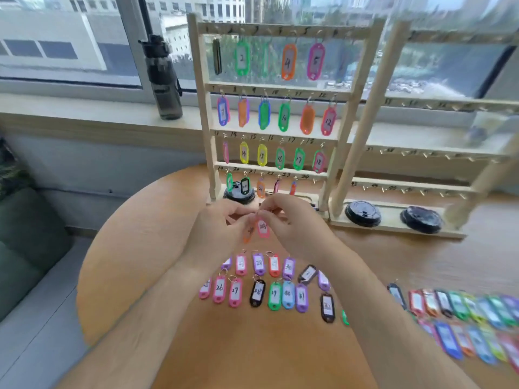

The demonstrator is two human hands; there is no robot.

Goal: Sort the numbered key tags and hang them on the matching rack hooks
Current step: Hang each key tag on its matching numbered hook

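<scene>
Two bare forearms [134,318] are crossing the near edge of the round wooden table [168,248] and converging toward its far edge. There the right hand [292,223] is pinching the top of a pink plastic key tag [263,228] between thumb and fingertip. The left hand [222,228] is pinching the top of an orange plastic key tag [248,233]. Both tags are dangling side by side in the air, touching or nearly so, just in front of the base of the pale wooden rack [200,108].

The pink label is reading as 24, I judge, though the digits are small. The bottom rail [269,175] is carrying tags as far as 23, and the hook under 24 [314,181] is looking bare, so the pink tag probably belongs there. To do this well, part the two rings first. Then bring the pink ring in low and square to the hook, clear of the neighbouring tag.

Whether the rings are linked I cannot tell, because the fingertips are hiding them. The orange tag's number is turned aside and blurred. The wrists are covering part of the rows of loose tags [258,276] lying on the table. The tags toward the table's right edge [463,310] are smeared beyond reading, as are the numbers on the second wooden rack [362,130].
</scene>
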